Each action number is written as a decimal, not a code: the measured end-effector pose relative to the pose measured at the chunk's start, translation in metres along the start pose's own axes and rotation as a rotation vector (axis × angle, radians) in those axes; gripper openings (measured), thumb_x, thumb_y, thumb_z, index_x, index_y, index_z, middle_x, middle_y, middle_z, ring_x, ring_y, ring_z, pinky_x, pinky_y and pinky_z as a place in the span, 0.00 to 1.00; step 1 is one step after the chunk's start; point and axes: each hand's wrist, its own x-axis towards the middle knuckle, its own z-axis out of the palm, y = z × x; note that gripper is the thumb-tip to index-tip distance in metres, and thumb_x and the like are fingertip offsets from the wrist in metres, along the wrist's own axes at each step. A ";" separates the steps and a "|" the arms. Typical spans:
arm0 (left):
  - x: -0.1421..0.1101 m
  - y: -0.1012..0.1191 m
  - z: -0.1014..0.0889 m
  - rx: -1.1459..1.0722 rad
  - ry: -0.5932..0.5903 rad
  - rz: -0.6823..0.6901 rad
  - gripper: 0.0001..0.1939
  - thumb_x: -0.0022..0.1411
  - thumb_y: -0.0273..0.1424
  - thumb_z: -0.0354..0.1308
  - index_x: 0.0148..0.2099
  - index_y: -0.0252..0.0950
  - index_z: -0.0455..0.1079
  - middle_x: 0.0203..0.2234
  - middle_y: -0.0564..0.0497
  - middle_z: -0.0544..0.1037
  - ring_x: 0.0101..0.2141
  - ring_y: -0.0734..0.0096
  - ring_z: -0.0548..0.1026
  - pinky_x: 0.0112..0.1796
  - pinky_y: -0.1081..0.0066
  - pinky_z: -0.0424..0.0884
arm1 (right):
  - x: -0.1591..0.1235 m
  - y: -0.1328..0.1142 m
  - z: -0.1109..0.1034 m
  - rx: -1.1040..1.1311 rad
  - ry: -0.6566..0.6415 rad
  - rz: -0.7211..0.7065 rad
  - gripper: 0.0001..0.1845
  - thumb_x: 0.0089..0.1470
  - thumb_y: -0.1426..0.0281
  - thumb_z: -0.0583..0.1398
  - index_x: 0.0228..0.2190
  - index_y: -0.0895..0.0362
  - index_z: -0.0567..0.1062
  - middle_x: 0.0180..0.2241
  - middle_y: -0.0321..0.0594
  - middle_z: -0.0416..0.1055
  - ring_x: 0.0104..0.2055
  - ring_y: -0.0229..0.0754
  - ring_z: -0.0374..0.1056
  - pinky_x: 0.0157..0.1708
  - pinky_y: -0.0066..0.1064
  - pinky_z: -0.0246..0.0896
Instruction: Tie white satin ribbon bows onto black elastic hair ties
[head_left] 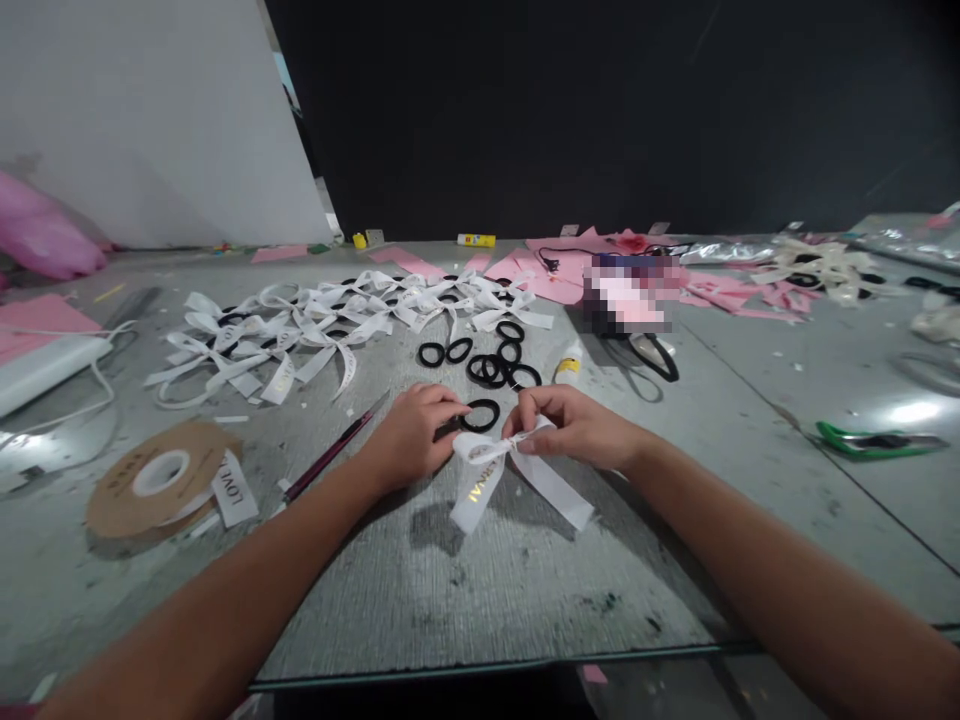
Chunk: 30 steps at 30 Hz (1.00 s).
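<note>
The right hand (574, 425) pinched the ribbon bow (492, 456) centrally, best done lightly; the left hand (411, 432) had an indeterminable hold.

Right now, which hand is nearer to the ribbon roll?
Left. The left hand is to the right of the ribbon roll; the right hand is farther right, pinching the white bow.
</note>
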 end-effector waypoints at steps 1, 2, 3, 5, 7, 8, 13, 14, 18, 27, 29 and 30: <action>-0.001 0.001 -0.002 -0.018 0.034 -0.011 0.15 0.61 0.30 0.56 0.50 0.37 0.75 0.46 0.43 0.75 0.48 0.57 0.69 0.52 0.56 0.65 | 0.001 0.001 0.001 0.022 0.033 0.004 0.16 0.44 0.68 0.70 0.23 0.57 0.67 0.34 0.38 0.77 0.34 0.36 0.71 0.36 0.31 0.64; -0.002 0.002 -0.005 -0.045 0.081 -0.031 0.15 0.61 0.30 0.56 0.49 0.37 0.75 0.46 0.43 0.76 0.48 0.58 0.69 0.52 0.57 0.65 | 0.001 0.001 0.003 0.043 0.071 0.010 0.16 0.43 0.67 0.71 0.22 0.57 0.67 0.33 0.37 0.76 0.33 0.35 0.70 0.35 0.30 0.64; -0.003 0.004 -0.008 -0.091 0.127 -0.060 0.14 0.62 0.30 0.54 0.48 0.36 0.76 0.45 0.44 0.76 0.48 0.59 0.70 0.51 0.58 0.65 | 0.002 0.002 0.004 0.065 0.110 0.022 0.17 0.42 0.67 0.71 0.22 0.57 0.67 0.33 0.37 0.76 0.32 0.35 0.70 0.33 0.29 0.63; -0.005 0.009 -0.014 -0.256 0.179 -0.138 0.15 0.65 0.34 0.51 0.46 0.36 0.76 0.43 0.44 0.78 0.45 0.60 0.72 0.49 0.60 0.67 | 0.004 0.002 0.009 0.103 0.180 0.049 0.18 0.40 0.67 0.72 0.22 0.57 0.68 0.32 0.35 0.75 0.29 0.33 0.68 0.29 0.27 0.62; -0.007 0.014 -0.018 -0.480 0.147 -0.227 0.20 0.67 0.40 0.47 0.46 0.35 0.77 0.39 0.45 0.79 0.40 0.62 0.73 0.44 0.62 0.69 | 0.006 0.001 0.015 0.117 0.240 0.077 0.17 0.39 0.67 0.72 0.23 0.57 0.69 0.28 0.34 0.73 0.26 0.32 0.65 0.26 0.26 0.60; -0.008 0.017 -0.018 -0.595 0.123 -0.265 0.24 0.68 0.42 0.44 0.48 0.34 0.76 0.37 0.45 0.79 0.36 0.64 0.73 0.40 0.63 0.70 | 0.007 0.001 0.018 0.112 0.263 0.093 0.16 0.40 0.66 0.72 0.25 0.56 0.70 0.27 0.33 0.72 0.25 0.32 0.64 0.25 0.26 0.59; -0.004 0.029 -0.011 -0.869 0.111 -0.389 0.23 0.57 0.41 0.59 0.52 0.32 0.73 0.31 0.48 0.77 0.27 0.73 0.69 0.31 0.70 0.67 | 0.012 -0.003 0.027 0.020 0.365 0.112 0.23 0.42 0.67 0.71 0.40 0.55 0.72 0.28 0.33 0.72 0.26 0.34 0.65 0.27 0.28 0.62; -0.003 0.029 -0.009 -0.869 0.132 -0.412 0.22 0.55 0.39 0.62 0.50 0.32 0.74 0.30 0.49 0.76 0.26 0.74 0.69 0.30 0.71 0.66 | 0.012 -0.003 0.028 -0.011 0.396 0.097 0.24 0.42 0.67 0.70 0.42 0.55 0.72 0.30 0.33 0.72 0.27 0.35 0.66 0.28 0.28 0.62; 0.005 0.024 0.000 -0.856 0.237 -0.511 0.17 0.54 0.37 0.64 0.43 0.32 0.74 0.23 0.53 0.73 0.22 0.78 0.65 0.25 0.74 0.62 | 0.015 0.000 0.028 -0.137 0.519 0.052 0.23 0.41 0.65 0.70 0.40 0.55 0.72 0.36 0.37 0.72 0.32 0.37 0.68 0.31 0.30 0.63; 0.013 0.011 0.005 -0.671 0.221 -0.524 0.09 0.52 0.34 0.63 0.33 0.33 0.73 0.24 0.52 0.76 0.22 0.76 0.68 0.25 0.74 0.62 | 0.018 0.009 0.023 -0.391 0.505 0.024 0.16 0.44 0.64 0.68 0.35 0.57 0.74 0.35 0.39 0.73 0.29 0.38 0.68 0.31 0.34 0.64; 0.012 0.011 0.005 -0.677 0.212 -0.529 0.09 0.52 0.34 0.63 0.33 0.33 0.73 0.23 0.53 0.75 0.21 0.77 0.66 0.24 0.74 0.61 | 0.017 0.010 0.022 -0.406 0.486 0.034 0.16 0.44 0.64 0.67 0.36 0.57 0.74 0.33 0.39 0.73 0.29 0.38 0.67 0.29 0.33 0.63; 0.012 0.011 0.005 -0.676 0.208 -0.532 0.09 0.53 0.34 0.63 0.33 0.33 0.73 0.22 0.54 0.74 0.20 0.77 0.66 0.24 0.74 0.60 | 0.017 0.011 0.022 -0.412 0.479 0.039 0.16 0.44 0.65 0.67 0.36 0.57 0.74 0.32 0.38 0.72 0.29 0.38 0.67 0.28 0.32 0.62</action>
